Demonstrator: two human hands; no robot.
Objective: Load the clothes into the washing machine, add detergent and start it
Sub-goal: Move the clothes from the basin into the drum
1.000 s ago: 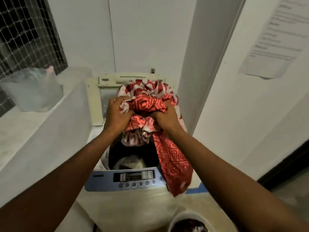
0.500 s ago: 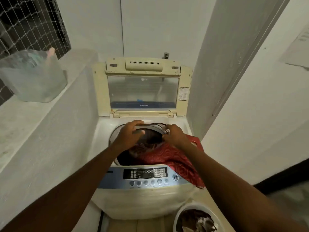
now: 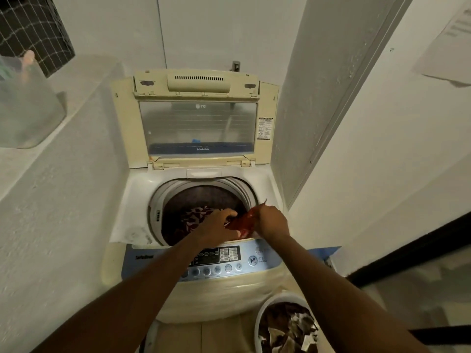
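Where the white ledge (image 3: 51,174) runs along the left wall, a translucent plastic container (image 3: 25,108) stands near its far end, below a dark window covered with mesh (image 3: 30,29). Right of the ledge stands the top-loading washing machine (image 3: 193,296), its cream lid (image 3: 196,118) tipped up against the back wall, the clear lid pane facing forward. In the open drum (image 3: 201,200) lies dark cloth with a pale leaf pattern (image 3: 195,217), low on the left side. The left hand (image 3: 219,229) reaches over the front rim of the drum, fingers curled onto the red patterned cloth (image 3: 242,222). The right hand (image 3: 271,222) is just beside it, closed on the same red cloth at the drum's front right edge, so the two hands sit close together with the cloth bunched between them; most of it is inside the drum mouth, with a small point sticking up past the right hand. Below the forearms the blue control panel (image 3: 229,258) shows a display, a row of round buttons and a start/pause button (image 3: 252,260). On the floor at the machine's right front stands a white basket (image 3: 260,324) holding more dark and pale clothes (image 3: 288,327). A printed sheet of paper (image 3: 448,44) hangs on the right wall.
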